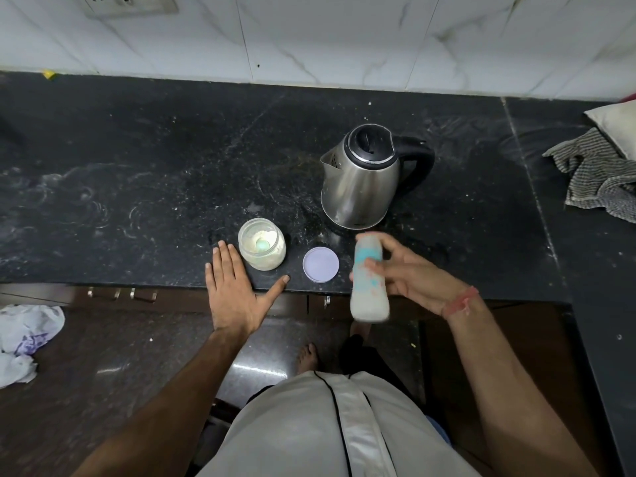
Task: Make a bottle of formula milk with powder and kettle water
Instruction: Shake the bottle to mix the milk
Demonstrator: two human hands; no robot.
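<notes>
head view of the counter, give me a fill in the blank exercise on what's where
1. The right hand holds the blurred ____ over the counter edge.
2. The left hand lies flat and open beside the open powder ____.
3. The round lilac lid lies on the black counter between the powder jar and the ____.
4. The steel kettle stands with its lid ____.

Missing words: bottle; jar; bottle; shut
</notes>
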